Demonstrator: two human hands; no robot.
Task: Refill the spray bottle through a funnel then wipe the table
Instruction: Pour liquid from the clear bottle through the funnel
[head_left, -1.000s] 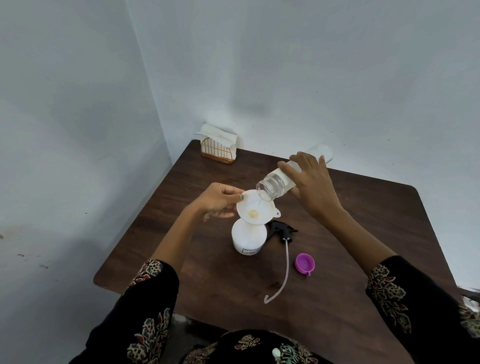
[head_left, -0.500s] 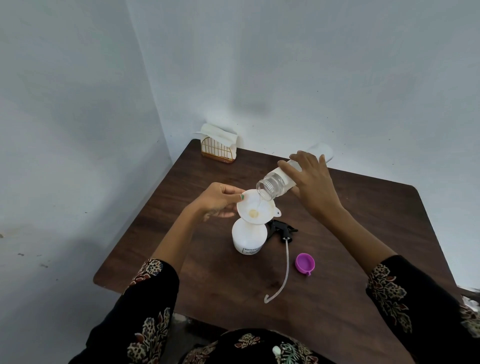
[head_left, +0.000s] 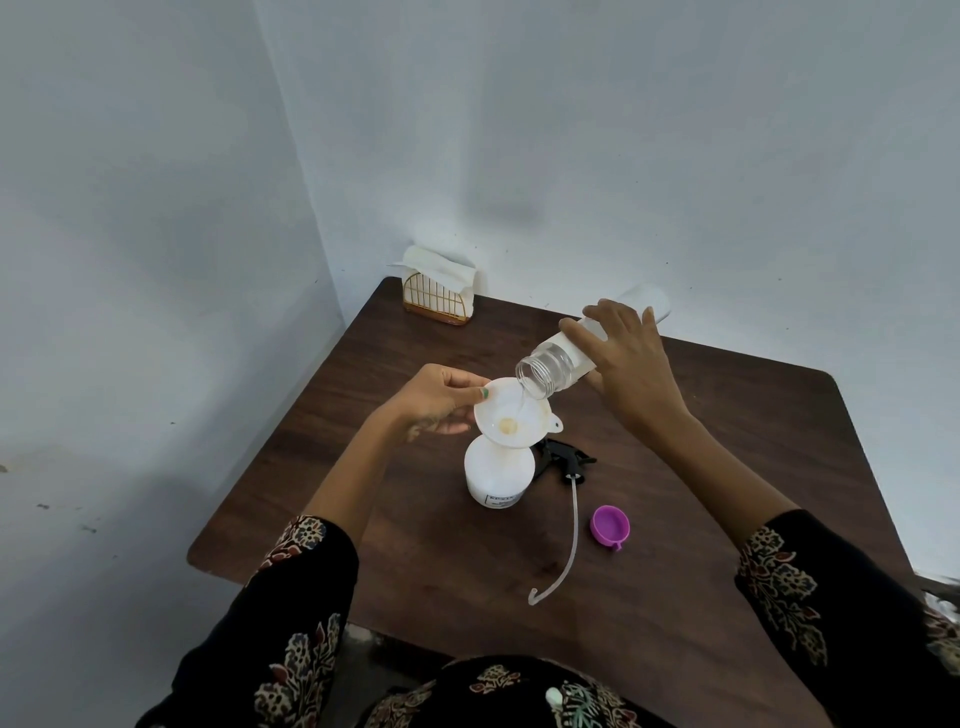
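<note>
One funnel (head_left: 511, 418), one spray bottle (head_left: 498, 475), two hands, one purple cap (head_left: 610, 526)

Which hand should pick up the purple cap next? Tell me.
Right, probably. The right hand holds the tilted clear refill bottle that the purple plastic cap likely fits, and the cap lies on its side; the left hand steadies the white funnel.

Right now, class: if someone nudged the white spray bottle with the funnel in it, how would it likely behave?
The spray bottle is squat and broad-based, so it probably slides rather than tips. The funnel perched on top looks loose; the left hand pinching its rim suggests that it could wobble off.
</note>
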